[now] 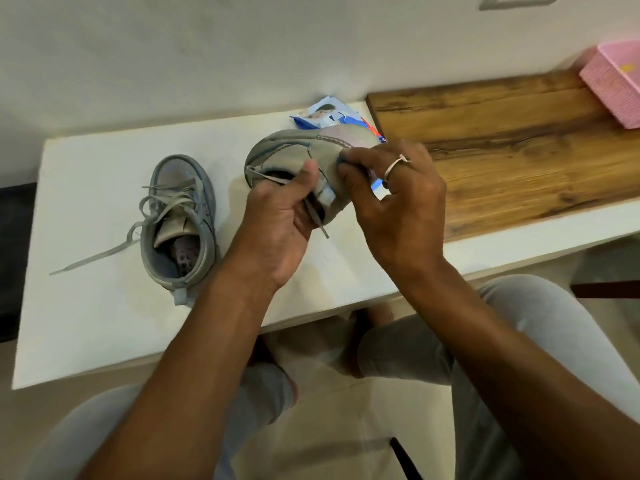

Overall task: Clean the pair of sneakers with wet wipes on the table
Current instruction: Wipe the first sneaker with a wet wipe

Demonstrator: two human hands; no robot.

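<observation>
currently left hand (pixel 277 216) grips the sneaker (pixel 304 147), toe pointing away-right, while right hand (pixel 398 199) pinches a wipe (pixel 343 161) against it.

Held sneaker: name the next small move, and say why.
Probably drag the wipe further along the side of the sneaker. The right hand pinches it against that side, and the left hand grips the sneaker at its opening, steadying it above the table.

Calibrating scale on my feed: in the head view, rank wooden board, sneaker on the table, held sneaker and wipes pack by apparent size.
1. wooden board
2. sneaker on the table and held sneaker: look alike, the held one partly covered, so unranked
3. wipes pack, mostly hidden behind the held sneaker
</observation>
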